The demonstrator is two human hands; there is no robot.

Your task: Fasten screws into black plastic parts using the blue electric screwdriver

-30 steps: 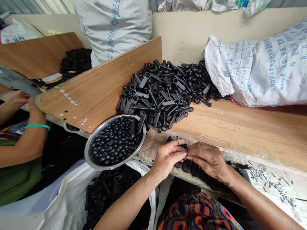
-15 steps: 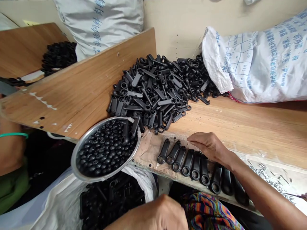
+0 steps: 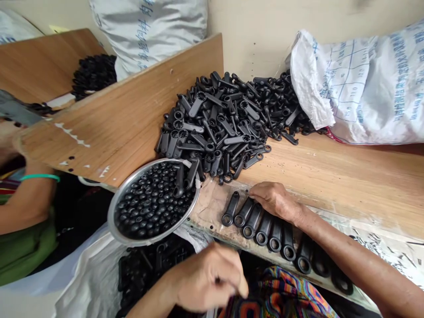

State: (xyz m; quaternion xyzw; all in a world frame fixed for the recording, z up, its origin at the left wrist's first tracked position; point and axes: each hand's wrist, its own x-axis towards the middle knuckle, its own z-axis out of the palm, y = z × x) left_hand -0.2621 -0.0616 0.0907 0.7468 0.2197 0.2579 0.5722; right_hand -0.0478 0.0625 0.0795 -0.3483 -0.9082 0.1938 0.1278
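In the head view, the right hand (image 3: 274, 201) lay flat, fingers together and pinching nothing, on a row of black plastic levers (image 3: 265, 234) right of the aluminium pan (image 3: 111, 216). The blurred left hand (image 3: 208, 278), below the pan, showed no readable grip. The levers looked light and stiff, best pinched at mid-length.

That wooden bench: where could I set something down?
The bench shows bare wood between the sack and the right hand. A small patch of worn backing lies between the pan and the row of black parts. It's crowded at the black pile.
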